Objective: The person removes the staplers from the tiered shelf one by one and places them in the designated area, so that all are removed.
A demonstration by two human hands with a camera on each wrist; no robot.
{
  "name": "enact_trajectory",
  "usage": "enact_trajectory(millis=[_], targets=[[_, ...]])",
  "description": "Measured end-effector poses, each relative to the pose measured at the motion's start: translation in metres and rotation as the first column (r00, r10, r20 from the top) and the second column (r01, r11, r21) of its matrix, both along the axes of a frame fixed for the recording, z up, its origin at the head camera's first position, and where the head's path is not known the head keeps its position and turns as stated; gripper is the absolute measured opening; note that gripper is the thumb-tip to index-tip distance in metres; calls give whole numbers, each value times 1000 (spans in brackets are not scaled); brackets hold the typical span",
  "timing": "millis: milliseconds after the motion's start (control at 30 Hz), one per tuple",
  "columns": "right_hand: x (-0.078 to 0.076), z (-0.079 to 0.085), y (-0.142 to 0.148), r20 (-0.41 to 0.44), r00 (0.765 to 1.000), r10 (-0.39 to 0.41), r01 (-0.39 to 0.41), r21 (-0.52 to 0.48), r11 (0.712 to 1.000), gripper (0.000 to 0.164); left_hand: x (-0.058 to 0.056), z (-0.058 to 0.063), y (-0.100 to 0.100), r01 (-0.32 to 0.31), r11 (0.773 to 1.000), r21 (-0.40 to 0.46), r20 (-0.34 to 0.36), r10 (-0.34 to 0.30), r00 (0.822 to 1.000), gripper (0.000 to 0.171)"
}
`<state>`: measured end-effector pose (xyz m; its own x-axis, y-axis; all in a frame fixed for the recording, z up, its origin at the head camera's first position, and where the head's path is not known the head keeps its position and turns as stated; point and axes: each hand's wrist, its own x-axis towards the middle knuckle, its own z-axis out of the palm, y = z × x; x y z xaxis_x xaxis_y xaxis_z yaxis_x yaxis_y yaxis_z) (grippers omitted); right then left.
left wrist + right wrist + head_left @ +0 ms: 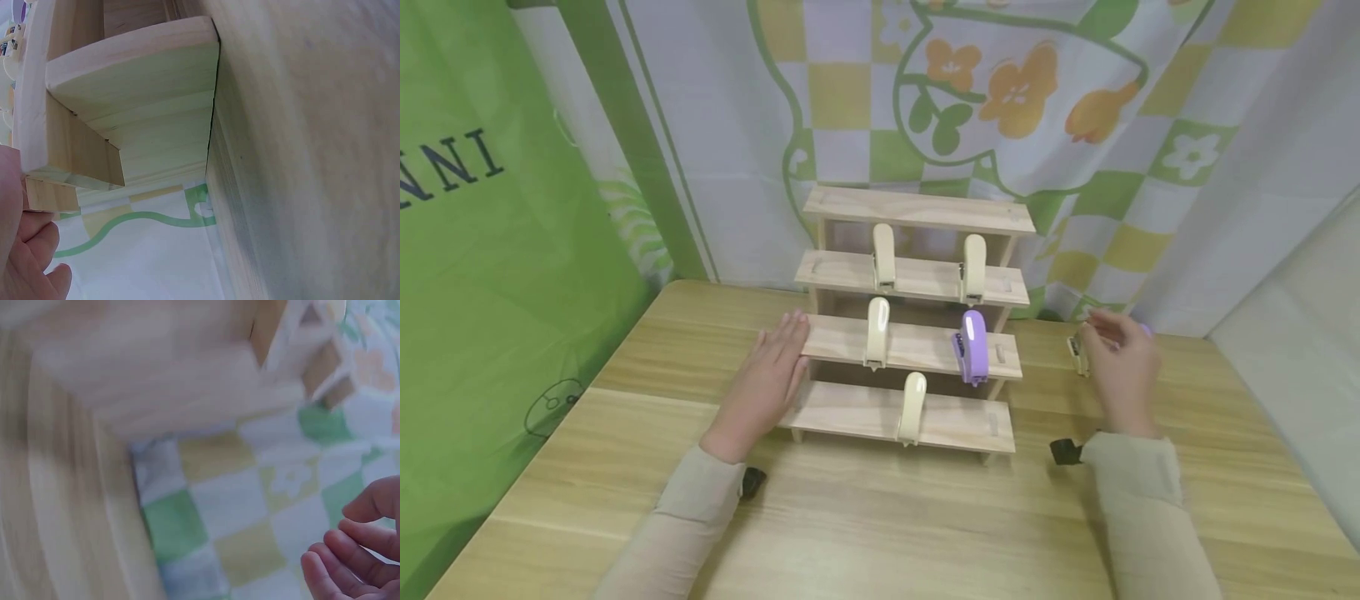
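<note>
- From where I stand, the left hand [766, 377] lies against the left end of the wooden rack [917, 210], at its second step from the bottom; its fingers are nearly straight, close together, touching that end and gripping none of the staplers.
- The right hand [1122, 362] is off to the right of the rack, above the counter [925, 533], its fingers loosely bent, with the thumb near the forefinger.
- Just beside that thumb shows a cream stapler [1077, 353], partly hidden; I can't tell whether the fingers have hold of it, and from the right wrist nothing shows between them.
- A bit of something purple [1146, 330] peeks out past the right hand, too covered to make out.
- The rack has four steps. Two pale staplers stand apart on the second step from the top, one left [884, 258], one right [973, 268].
- On the step below, a slim cream stapler [877, 333] stands left of a purple stapler [973, 346].
- The lowest step carries one yellowish stapler [912, 408], a little right of the middle.
- Behind the rack hangs a patterned curtain [838, 96]; a green cloth [497, 275] with dark letters hangs at the left.
</note>
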<state>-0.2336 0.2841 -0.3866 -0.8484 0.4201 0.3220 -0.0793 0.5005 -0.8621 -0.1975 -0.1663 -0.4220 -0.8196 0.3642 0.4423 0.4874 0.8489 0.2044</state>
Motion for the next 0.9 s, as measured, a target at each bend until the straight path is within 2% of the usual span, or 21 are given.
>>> enact_trajectory(millis=[133, 267, 367, 600, 767, 900], targets=[[7, 8, -19, -110, 993, 38, -41, -21, 999, 29, 0, -1, 0, 0, 1000, 0, -12, 0, 1000, 55], [15, 15, -36, -220, 971, 97, -101, -9, 995, 25, 0, -1, -1, 0, 1000, 0, -21, 0, 1000, 55], [22, 20, -47, -262, 955, 141, -143, 10, 990, 23, 0, -1, -1, -1, 1000, -2, -20, 1, 1000, 55], [36, 34, -74, -276, 928, 249, -260, -4, 966, 25, 1, 0, -1, 1, 1000, 7, -13, -1, 1000, 56], [36, 48, -90, -270, 909, 319, -335, -15, 942, 29, 2, 2, 0, 1, 1000, 14, -6, -1, 1000, 56], [33, 58, -99, -232, 911, 342, -358, -30, 933, 34, 2, 2, 1, 4, 1000, 14, -3, -4, 1000, 56]])
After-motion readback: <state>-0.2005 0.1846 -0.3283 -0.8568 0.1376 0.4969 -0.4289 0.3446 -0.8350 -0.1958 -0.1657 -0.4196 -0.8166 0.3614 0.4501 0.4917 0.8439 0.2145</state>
